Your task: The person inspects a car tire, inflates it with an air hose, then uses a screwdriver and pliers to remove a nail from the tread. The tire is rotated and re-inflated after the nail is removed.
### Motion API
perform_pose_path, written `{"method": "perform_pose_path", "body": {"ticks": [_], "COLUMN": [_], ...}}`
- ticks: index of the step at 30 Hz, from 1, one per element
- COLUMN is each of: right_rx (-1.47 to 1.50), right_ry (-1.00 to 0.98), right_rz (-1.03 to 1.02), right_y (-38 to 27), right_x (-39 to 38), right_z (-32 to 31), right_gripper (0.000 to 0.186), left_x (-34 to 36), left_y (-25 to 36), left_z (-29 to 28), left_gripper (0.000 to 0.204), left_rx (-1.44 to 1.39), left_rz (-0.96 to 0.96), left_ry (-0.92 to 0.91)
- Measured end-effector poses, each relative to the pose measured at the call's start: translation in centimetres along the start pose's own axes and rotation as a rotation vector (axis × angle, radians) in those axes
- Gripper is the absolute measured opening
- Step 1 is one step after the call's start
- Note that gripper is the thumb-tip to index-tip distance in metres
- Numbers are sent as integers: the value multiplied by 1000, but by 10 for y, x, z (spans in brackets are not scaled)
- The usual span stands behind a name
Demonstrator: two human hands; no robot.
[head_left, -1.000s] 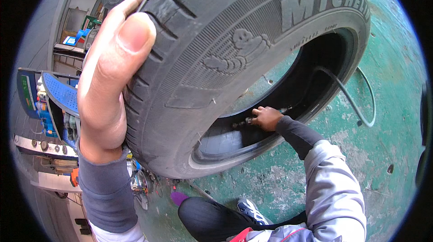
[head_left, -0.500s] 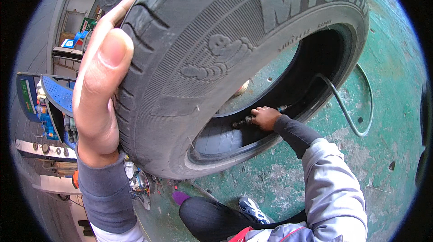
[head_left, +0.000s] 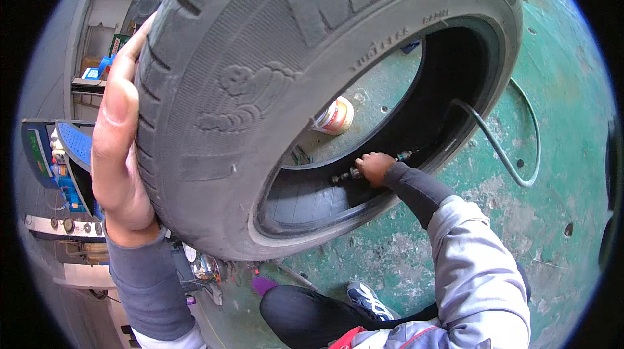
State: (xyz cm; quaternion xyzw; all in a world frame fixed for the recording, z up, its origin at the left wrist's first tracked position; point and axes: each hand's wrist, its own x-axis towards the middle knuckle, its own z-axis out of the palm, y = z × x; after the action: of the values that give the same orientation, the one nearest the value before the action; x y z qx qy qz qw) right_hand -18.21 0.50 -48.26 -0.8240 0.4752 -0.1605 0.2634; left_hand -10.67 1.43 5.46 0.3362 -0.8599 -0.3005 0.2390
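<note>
Right hand (head_left: 376, 169) clasps a tool (head_left: 354, 173), long axis pointing leftward; left hand (head_left: 118, 157) rests uncurled against the tire (head_left: 260, 137).

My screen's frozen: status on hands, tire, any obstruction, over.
Left hand on tread of tilted tire. Right hand gripping slim handheld tool inside it. Hose crosses its right side, visible stretch clear of hands.

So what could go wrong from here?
The black rubber tire might roll or slip if the left hand on its tread loosens. The right hand grips a slim metallic tool inside it, so knuckles could scrape. The curved grey-green hose crossing the tire's edge could snag.
</note>
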Motion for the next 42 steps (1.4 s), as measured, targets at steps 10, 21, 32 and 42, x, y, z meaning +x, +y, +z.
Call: {"method": "perform_pose_path", "body": {"ticks": [10,21,32,42], "right_rx": [112,142,263,277], "right_ry": [-41,-49,153,66], "right_rz": [9,8,-134,-572], "right_y": [-21,-34,-39,-120], "right_x": [6,11,-13,-101], "right_z": [2,6,-54,-117], "right_gripper": [49,45,60,61], "left_x": [-13,-25,-24,-15], "left_y": [-13,-18,-25,-18], "left_z": [-14,-19,-23,-30], "left_gripper": [88,79,72,73], "left_rx": [70,38,-55,175], "left_rz": [-3,8,47,17], "left_ry": [54,63,34,19]}}
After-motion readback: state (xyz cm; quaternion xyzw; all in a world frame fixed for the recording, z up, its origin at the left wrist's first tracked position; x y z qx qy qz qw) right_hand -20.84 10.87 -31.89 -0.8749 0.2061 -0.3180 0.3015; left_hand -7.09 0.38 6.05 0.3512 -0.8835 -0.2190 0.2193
